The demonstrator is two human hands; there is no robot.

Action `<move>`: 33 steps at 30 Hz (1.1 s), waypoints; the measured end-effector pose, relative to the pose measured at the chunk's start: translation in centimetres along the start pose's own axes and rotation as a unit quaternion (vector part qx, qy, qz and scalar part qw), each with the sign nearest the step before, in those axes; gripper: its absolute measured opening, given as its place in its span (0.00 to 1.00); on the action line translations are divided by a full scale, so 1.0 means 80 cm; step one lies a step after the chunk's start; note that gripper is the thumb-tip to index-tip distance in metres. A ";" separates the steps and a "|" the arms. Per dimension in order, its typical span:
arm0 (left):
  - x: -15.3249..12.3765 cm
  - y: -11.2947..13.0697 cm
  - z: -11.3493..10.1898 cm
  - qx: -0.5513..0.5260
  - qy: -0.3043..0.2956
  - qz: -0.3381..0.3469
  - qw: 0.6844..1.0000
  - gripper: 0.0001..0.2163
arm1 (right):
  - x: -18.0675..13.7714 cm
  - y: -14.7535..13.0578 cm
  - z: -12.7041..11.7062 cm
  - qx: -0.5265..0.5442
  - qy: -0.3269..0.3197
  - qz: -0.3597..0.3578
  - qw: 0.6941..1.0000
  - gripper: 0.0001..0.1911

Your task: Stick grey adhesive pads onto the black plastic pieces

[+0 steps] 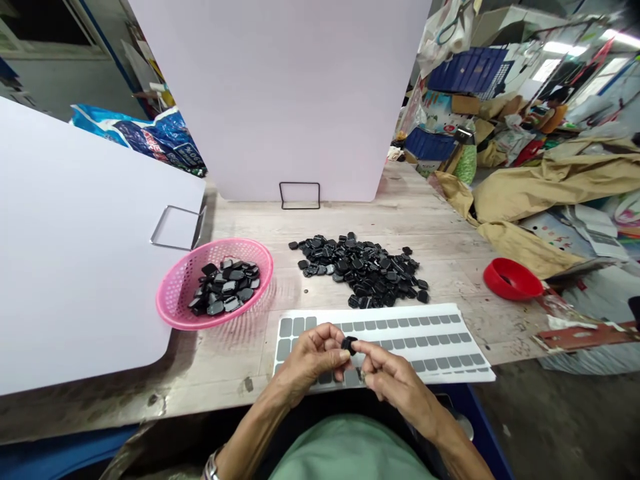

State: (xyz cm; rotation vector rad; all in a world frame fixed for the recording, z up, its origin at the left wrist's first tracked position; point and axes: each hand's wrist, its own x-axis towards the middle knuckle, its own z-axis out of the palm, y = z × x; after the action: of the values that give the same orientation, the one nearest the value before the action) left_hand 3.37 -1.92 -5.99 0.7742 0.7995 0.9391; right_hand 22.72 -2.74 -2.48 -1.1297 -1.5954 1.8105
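Wood: the table is pale, worn planks, stained and scuffed near its front edge.
Writing: a blue printed bag at the back left carries lettering, too small and creased to read; no other label can be read.
Screens: a white board stands upright at the back of the table on a black wire stand; a second white board leans in from the left with a metal wire stand.
Room: a cluttered workshop to the right, with blue crates, tan cloth heaped up and papers lying about.
Sticker sheet: a white sheet of grey rectangular stickers lies flat at the front edge, just under the hands.
Loose pile: many small black parts heaped mid-table, just behind the sheet.
Pink basket: a pink mesh basket left of the pile holds more black parts, some with grey faces.
Red bowl: a red bowl sits well apart on the right.
Left hand: the left hand is curled, fingertips pinched on a small black part.
Right hand: the right hand is curled too, fingertips meeting the same part from the other side.
Held part: above the sheet's near edge, between both hands.
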 end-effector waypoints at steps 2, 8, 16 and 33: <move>0.000 0.003 0.001 -0.006 -0.004 -0.004 1.000 0.12 | 0.001 0.003 0.000 -0.002 -0.004 0.000 1.000 0.23; 0.002 0.010 0.005 -0.005 -0.005 -0.030 1.000 0.23 | 0.002 0.005 -0.003 -0.030 -0.010 -0.008 0.999 0.23; 0.002 -0.004 0.018 -0.037 0.019 -0.017 0.999 0.18 | -0.002 0.008 -0.005 -0.097 0.061 -0.059 0.992 0.19; 0.001 -0.008 0.023 -0.027 0.044 -0.030 0.998 0.20 | 0.010 0.021 0.002 -0.378 0.186 -0.200 0.885 0.13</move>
State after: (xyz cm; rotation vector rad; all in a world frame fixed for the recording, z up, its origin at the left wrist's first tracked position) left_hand 5.22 -2.52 -5.67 0.6628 0.8672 0.9430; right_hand 22.47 -2.55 -4.34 -1.2254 -2.1363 0.6397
